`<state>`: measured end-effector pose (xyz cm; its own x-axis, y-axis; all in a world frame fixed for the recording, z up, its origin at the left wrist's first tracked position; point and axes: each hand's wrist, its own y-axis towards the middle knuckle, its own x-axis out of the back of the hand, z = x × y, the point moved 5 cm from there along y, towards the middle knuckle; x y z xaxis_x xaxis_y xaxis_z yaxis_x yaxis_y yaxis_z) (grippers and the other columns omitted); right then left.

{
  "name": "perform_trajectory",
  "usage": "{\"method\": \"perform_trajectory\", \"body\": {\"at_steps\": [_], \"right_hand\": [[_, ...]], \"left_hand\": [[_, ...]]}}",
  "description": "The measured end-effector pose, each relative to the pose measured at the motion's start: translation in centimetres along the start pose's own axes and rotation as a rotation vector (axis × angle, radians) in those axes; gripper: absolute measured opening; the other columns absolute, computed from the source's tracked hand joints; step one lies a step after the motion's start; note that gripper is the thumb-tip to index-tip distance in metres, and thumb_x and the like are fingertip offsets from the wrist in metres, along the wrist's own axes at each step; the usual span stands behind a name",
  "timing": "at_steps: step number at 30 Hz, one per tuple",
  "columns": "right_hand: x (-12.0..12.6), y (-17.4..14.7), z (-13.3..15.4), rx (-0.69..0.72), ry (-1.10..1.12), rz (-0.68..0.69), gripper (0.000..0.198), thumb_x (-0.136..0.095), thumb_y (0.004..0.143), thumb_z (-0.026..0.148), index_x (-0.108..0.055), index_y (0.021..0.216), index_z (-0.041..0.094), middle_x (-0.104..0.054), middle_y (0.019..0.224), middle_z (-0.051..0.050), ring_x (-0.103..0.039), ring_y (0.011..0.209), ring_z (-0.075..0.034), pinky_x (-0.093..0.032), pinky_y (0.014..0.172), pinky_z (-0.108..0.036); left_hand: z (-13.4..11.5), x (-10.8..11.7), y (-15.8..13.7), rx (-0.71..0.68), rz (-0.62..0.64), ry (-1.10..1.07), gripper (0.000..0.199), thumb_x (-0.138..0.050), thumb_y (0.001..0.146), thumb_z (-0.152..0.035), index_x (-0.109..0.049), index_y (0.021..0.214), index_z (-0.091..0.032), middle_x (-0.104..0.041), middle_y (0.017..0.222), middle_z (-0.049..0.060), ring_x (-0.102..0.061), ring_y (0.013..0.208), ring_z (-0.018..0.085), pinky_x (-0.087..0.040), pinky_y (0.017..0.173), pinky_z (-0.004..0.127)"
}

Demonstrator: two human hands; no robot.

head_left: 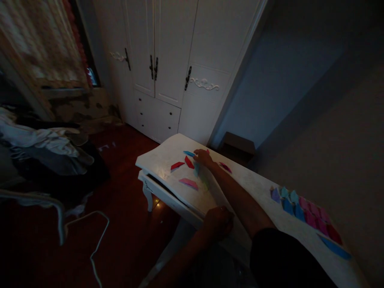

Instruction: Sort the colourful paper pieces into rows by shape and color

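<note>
My right hand (204, 158) reaches across the white table to its far part. Its fingertips are pinched at the right end of a blue folded paper piece (188, 153). Around it lie two red folded papers (177, 165), a pale blue one (196, 169), a pink one (189, 183), a yellow-green one (205, 184) and a dark pink one (225, 167). Near the front edge, my left hand (218, 222) is closed with fingers curled; whatever it may hold is hidden in the dark.
On the white table (249, 180), rows of folded papers (313, 212) in purple, blue and pink stand at the right, beside a flat blue piece (334, 247). A white wardrobe (168, 92) and a brown box (238, 146) are behind. Clothes (45, 136) lie piled left.
</note>
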<state>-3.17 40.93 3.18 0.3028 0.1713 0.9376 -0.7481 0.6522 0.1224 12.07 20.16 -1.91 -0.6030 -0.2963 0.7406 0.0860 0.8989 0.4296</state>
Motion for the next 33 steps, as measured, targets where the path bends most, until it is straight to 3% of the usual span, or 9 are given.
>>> {"method": "perform_trajectory", "body": {"at_steps": [8,14,19,24,28,31,33], "right_hand": [[-1.5,3.6,0.7,0.030,-0.096,0.111,0.035,-0.060,0.079,0.014,-0.066,0.113,0.013,-0.067,0.114,-0.009,-0.058,0.104,-0.021,-0.042,0.084,-0.025],[-1.8,4.4,0.3,0.001,-0.005,0.077,0.041,-0.066,0.071,0.013,-0.068,0.111,0.018,-0.069,0.106,-0.006,-0.062,0.097,-0.021,-0.045,0.081,-0.026],[-1.7,4.1,-0.1,-0.022,0.160,-0.013,0.025,-0.067,0.070,0.017,-0.073,0.094,0.019,-0.071,0.096,-0.004,-0.063,0.093,-0.020,-0.045,0.083,-0.028],[-0.4,2.7,-0.7,-0.083,0.397,-0.165,0.022,-0.062,0.078,0.033,-0.072,0.091,0.018,-0.072,0.090,-0.003,-0.064,0.087,-0.018,-0.047,0.078,-0.028],[1.2,0.2,-2.1,-0.148,0.604,-0.234,0.032,-0.059,0.078,0.046,-0.070,0.085,0.017,-0.068,0.070,-0.001,-0.062,0.066,-0.015,-0.046,0.057,-0.023],[2.9,-2.9,-4.0,-0.213,0.754,-0.263,0.041,-0.057,0.076,0.056,-0.065,0.082,0.016,-0.060,0.055,0.001,-0.047,0.041,-0.009,-0.033,0.038,-0.020],[4.3,-5.5,-5.4,-0.247,0.838,-0.276,0.042,-0.058,0.074,0.059,-0.061,0.078,0.017,-0.060,0.057,0.002,-0.038,0.034,-0.006,-0.027,0.033,-0.019]], "left_hand": [[0.1,-0.2,-0.2,-0.068,0.037,0.002,0.008,-0.056,0.082,-0.024,-0.061,0.079,-0.018,-0.065,0.078,0.005,-0.060,0.070,0.016,-0.042,0.057,0.025],[-0.1,0.3,-0.1,-0.096,0.092,0.019,0.012,-0.056,0.083,-0.026,-0.064,0.081,-0.017,-0.067,0.079,0.005,-0.062,0.071,0.016,-0.043,0.056,0.025],[0.0,0.0,0.0,-0.074,0.101,0.014,0.012,-0.057,0.081,-0.026,-0.065,0.082,-0.017,-0.066,0.078,0.007,-0.061,0.071,0.018,-0.044,0.059,0.026],[0.1,0.1,-0.1,-0.073,0.077,-0.033,0.009,-0.057,0.081,-0.023,-0.065,0.082,-0.018,-0.065,0.080,0.006,-0.061,0.073,0.017,-0.044,0.061,0.026],[0.0,0.5,-0.1,-0.080,0.086,-0.031,0.009,-0.056,0.083,-0.023,-0.064,0.084,-0.018,-0.063,0.080,0.006,-0.059,0.075,0.017,-0.044,0.063,0.027],[0.0,0.8,-0.1,-0.075,0.077,-0.030,0.010,-0.056,0.083,-0.023,-0.064,0.086,-0.018,-0.063,0.080,0.006,-0.058,0.076,0.017,-0.043,0.064,0.026],[0.0,0.9,-0.1,-0.072,0.053,-0.039,0.011,-0.055,0.085,-0.022,-0.065,0.088,-0.018,-0.063,0.081,0.006,-0.059,0.076,0.017,-0.043,0.065,0.026]]}}
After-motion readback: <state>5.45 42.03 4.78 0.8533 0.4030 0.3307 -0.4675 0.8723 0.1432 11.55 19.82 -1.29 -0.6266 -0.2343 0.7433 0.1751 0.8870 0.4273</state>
